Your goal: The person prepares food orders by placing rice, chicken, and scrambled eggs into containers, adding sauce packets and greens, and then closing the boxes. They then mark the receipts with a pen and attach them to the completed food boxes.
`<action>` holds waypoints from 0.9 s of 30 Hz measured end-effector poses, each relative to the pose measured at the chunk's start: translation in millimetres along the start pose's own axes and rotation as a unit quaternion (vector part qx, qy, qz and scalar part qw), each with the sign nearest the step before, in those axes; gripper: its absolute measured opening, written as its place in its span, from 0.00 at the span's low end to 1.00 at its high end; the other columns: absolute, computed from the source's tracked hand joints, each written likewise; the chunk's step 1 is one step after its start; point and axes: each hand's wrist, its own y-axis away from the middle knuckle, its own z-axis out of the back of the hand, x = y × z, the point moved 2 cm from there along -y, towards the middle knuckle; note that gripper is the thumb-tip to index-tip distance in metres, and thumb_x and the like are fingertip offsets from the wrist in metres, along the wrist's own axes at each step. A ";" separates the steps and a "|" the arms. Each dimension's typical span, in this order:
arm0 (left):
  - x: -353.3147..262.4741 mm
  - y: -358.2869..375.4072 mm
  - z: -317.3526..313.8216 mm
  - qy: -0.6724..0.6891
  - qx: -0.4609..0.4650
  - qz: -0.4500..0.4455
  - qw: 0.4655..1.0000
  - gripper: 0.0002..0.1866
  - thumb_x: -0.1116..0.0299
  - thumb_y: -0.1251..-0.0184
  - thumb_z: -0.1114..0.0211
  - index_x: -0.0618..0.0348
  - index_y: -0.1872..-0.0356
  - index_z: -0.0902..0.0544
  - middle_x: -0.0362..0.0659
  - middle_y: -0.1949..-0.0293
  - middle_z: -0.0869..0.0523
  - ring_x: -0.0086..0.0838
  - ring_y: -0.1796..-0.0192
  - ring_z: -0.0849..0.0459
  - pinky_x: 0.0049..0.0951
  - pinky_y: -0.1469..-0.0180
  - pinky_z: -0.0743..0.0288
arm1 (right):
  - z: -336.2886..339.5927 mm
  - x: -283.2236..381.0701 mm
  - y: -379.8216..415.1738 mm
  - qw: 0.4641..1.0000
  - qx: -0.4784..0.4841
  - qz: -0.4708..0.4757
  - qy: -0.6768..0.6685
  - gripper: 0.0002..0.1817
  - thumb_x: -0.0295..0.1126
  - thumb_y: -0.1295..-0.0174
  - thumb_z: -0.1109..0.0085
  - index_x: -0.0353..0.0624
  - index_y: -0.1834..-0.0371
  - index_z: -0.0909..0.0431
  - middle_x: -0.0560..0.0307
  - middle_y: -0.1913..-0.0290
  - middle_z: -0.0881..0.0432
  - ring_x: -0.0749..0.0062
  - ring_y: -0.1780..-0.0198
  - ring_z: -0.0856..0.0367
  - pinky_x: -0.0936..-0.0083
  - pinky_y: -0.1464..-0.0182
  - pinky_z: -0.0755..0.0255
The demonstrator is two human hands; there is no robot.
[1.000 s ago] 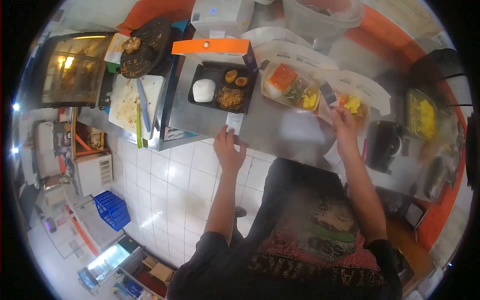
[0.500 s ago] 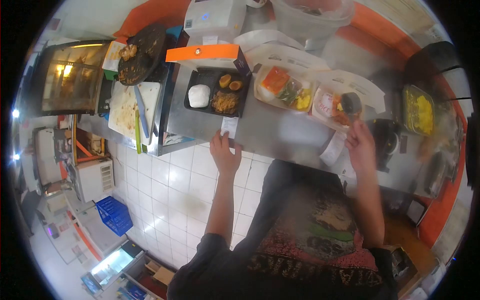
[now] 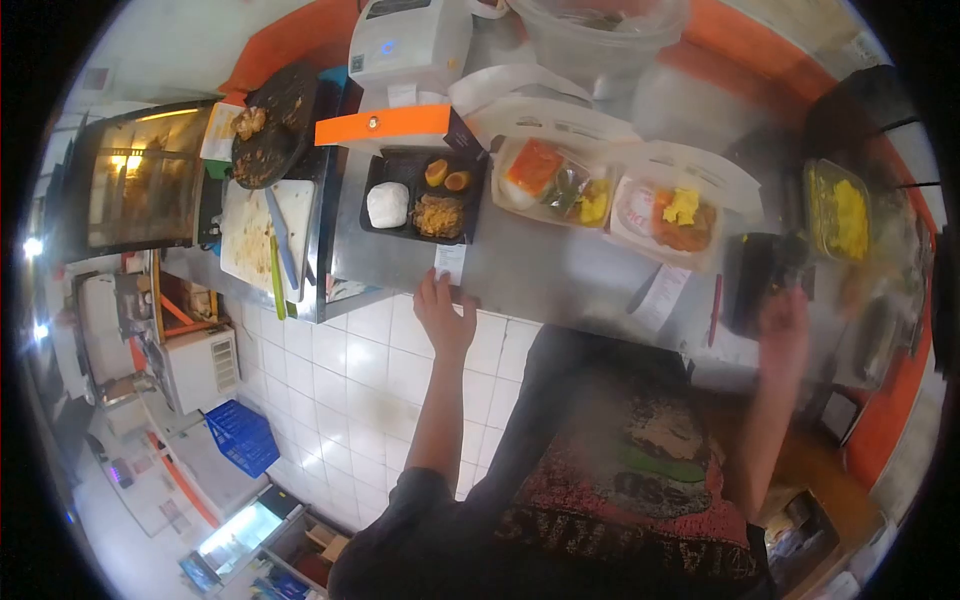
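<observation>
My left hand [image 3: 445,315] rests at the counter's front edge, fingers apart, fingertips at the lower end of a paper slip [image 3: 450,263]. Beyond it stands an open black meal box [image 3: 410,235] with wrapped rice [image 3: 387,205], shredded brown food [image 3: 438,215] and two round brown pieces. My right hand [image 3: 785,315], smeared by motion, is closed round a dark ladle [image 3: 795,250], whose bowl blends into a black container [image 3: 748,290]. Left of it, an open paper meal box [image 3: 640,237] holds wrapped rice and orange-brown food topped with yellow food [image 3: 682,206].
A second paper meal box [image 3: 545,210] stands open mid-counter. A clear tub of yellow food [image 3: 838,212] is at right, near a red pen [image 3: 715,312] and a receipt [image 3: 662,297]. A knife [image 3: 282,240] lies on the cutting board [image 3: 240,235] at left.
My right hand has moved right and down with the ladle, from above the right paper box to the black container. Yellow food now shows uncovered in that box. My left hand stays by the slip.
</observation>
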 end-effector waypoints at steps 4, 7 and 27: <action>7.3 6.8 -8.9 -0.006 0.007 0.001 1.000 0.26 0.68 0.43 0.37 0.63 0.41 0.26 0.56 0.34 0.31 0.54 0.36 0.32 0.54 0.38 0.39 | 0.6 3.6 -2.3 1.000 0.002 -0.001 0.001 0.12 0.36 0.27 0.45 0.40 0.50 0.26 0.69 0.74 0.40 0.84 0.74 0.45 0.83 0.74 0.50; 10.4 11.6 -12.3 -0.007 0.015 0.006 1.000 0.26 0.67 0.40 0.38 0.62 0.39 0.27 0.55 0.31 0.33 0.53 0.35 0.33 0.54 0.36 0.41 | -0.9 3.5 -3.2 1.000 0.005 -0.006 0.001 0.11 0.36 0.27 0.45 0.40 0.51 0.26 0.69 0.74 0.40 0.84 0.74 0.45 0.83 0.74 0.50; 19.8 -23.4 8.7 0.044 0.029 -0.002 0.999 0.14 0.73 0.35 0.43 0.62 0.51 0.18 0.49 0.46 0.21 0.47 0.46 0.25 0.45 0.42 0.32 | -20.5 0.4 -14.9 0.999 0.029 -0.011 0.026 0.07 0.36 0.27 0.44 0.47 0.60 0.29 0.70 0.75 0.40 0.84 0.75 0.45 0.82 0.74 0.52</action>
